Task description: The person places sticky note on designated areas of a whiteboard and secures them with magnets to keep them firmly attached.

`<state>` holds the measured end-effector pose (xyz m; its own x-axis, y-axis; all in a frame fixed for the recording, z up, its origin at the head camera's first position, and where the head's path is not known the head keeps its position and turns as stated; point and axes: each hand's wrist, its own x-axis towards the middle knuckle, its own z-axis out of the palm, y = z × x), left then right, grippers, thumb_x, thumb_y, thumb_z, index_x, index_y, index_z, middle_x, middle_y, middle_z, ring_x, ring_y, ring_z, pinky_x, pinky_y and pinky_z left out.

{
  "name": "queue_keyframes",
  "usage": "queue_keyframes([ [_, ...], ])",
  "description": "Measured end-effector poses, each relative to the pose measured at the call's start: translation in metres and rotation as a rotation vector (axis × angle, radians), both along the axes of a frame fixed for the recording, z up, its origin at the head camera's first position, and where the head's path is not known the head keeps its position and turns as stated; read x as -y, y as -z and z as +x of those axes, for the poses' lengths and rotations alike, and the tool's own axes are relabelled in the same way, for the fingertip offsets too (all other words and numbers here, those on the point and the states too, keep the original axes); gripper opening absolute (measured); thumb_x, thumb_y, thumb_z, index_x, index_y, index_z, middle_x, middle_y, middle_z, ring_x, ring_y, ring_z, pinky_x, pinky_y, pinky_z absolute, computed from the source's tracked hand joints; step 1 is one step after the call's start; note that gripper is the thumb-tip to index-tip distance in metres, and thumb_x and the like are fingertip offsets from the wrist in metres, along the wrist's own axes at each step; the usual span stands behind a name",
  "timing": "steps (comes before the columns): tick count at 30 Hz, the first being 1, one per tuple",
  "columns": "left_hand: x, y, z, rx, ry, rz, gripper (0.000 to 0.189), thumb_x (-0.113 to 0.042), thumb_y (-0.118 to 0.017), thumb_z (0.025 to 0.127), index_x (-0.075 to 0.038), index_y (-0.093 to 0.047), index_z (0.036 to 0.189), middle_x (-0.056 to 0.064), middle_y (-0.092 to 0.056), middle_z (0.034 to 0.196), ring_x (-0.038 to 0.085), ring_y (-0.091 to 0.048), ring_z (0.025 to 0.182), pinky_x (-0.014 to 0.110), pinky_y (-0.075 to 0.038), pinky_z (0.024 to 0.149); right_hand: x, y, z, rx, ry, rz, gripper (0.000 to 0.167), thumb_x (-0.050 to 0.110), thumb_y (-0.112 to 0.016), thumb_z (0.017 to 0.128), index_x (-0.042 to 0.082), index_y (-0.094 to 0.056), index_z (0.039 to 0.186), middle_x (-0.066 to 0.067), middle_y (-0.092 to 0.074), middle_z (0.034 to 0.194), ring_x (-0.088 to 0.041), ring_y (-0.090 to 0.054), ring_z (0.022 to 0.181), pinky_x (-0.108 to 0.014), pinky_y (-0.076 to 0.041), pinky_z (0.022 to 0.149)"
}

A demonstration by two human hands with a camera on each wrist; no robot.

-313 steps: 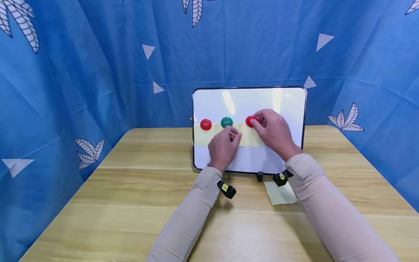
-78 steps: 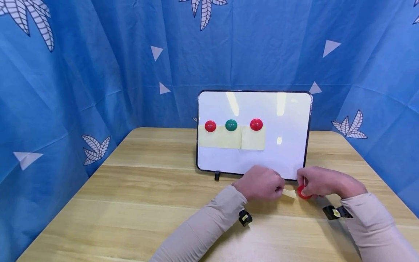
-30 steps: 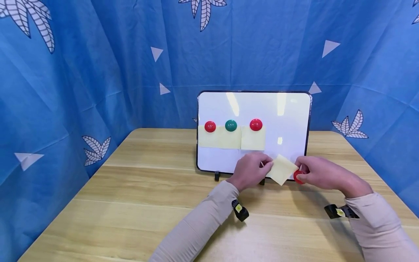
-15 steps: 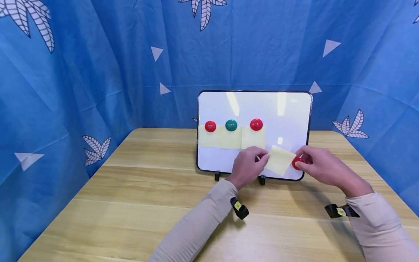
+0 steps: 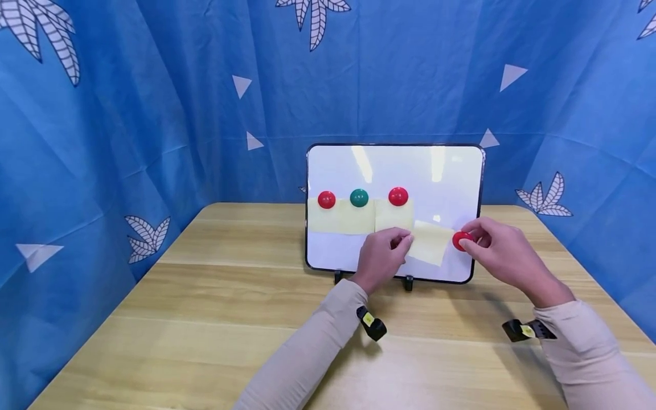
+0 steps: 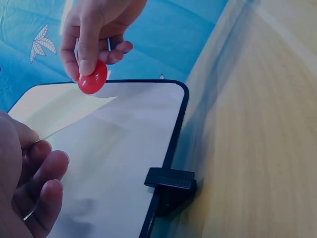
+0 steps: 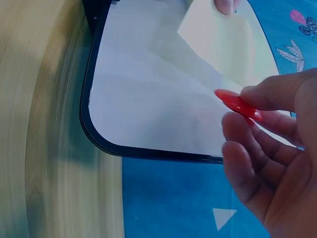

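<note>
My left hand [image 5: 381,256] pinches the left edge of a pale yellow paper note [image 5: 430,245], which tilts in front of the whiteboard [image 5: 353,256]. A red round magnet [image 5: 461,240] is pinched between the thumb and fingers of my right hand [image 5: 504,253], just right of the note. In the right wrist view the magnet [image 6: 93,78] appears edge-on [image 7: 237,105], apart from the note [image 7: 218,42]. Higher on the board, a red magnet [image 5: 326,200], a green magnet [image 5: 359,198] and another red magnet [image 5: 398,196] sit on the top edges of yellow notes [image 5: 353,222].
The whiteboard stands on small black feet [image 5: 408,283] on a wooden table [image 5: 205,319]. A blue patterned curtain [image 5: 410,74] hangs behind and at both sides. In the left wrist view, a black foot [image 6: 171,188] clips the board's lower edge.
The note has been lifted from the table to the board by my left hand. My right hand has carried the red magnet up beside it. The three upper magnets stay on the board.
</note>
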<state>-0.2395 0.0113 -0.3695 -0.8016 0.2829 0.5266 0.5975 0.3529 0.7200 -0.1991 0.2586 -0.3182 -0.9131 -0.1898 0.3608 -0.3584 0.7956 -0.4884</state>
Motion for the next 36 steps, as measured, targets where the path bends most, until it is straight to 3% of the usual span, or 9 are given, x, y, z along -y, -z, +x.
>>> queue_keyframes([
  [5, -0.003, -0.003, -0.003, -0.005, 0.0, 0.001, 0.018, -0.02, -0.063, 0.101, -0.008, -0.075, 0.108, -0.009, -0.063, 0.072, -0.003, -0.058, 0.057, 0.017, -0.049, 0.058, 0.0, 0.002, 0.0, -0.065, 0.036, -0.061, 0.024, 0.018, -0.073, 0.093, 0.002, -0.066, 0.11, -0.013, -0.069, 0.094, -0.026, -0.062, 0.079, -0.024, -0.051, 0.058],
  [16, -0.012, -0.007, -0.006, -0.001, -0.018, 0.001, 0.02, -0.022, -0.062, 0.101, -0.008, -0.075, 0.11, -0.009, -0.062, 0.072, -0.003, -0.057, 0.058, 0.018, -0.049, 0.057, 0.004, 0.001, 0.003, -0.046, 0.09, -0.18, 0.032, 0.026, -0.066, 0.099, 0.002, -0.062, 0.119, -0.013, -0.067, 0.098, -0.025, -0.067, 0.073, -0.024, -0.054, 0.058],
  [28, -0.02, -0.016, -0.014, 0.029, -0.072, 0.064, 0.022, -0.023, -0.064, 0.1, -0.008, -0.076, 0.111, -0.008, -0.062, 0.071, 0.003, -0.056, 0.055, 0.021, -0.05, 0.052, 0.008, 0.001, 0.005, -0.04, 0.111, -0.295, 0.035, 0.029, -0.065, 0.099, 0.004, -0.059, 0.122, -0.016, -0.068, 0.106, -0.022, -0.072, 0.074, -0.022, -0.056, 0.062],
  [36, -0.027, -0.019, -0.017, -0.068, -0.166, -0.02, 0.021, -0.023, -0.067, 0.098, -0.008, -0.077, 0.109, -0.003, -0.07, 0.082, 0.003, -0.055, 0.067, 0.014, -0.045, 0.056, 0.008, 0.0, 0.005, -0.049, 0.123, -0.28, 0.032, 0.028, -0.066, 0.098, 0.004, -0.06, 0.119, -0.018, -0.07, 0.106, -0.016, -0.071, 0.072, -0.023, -0.055, 0.061],
])
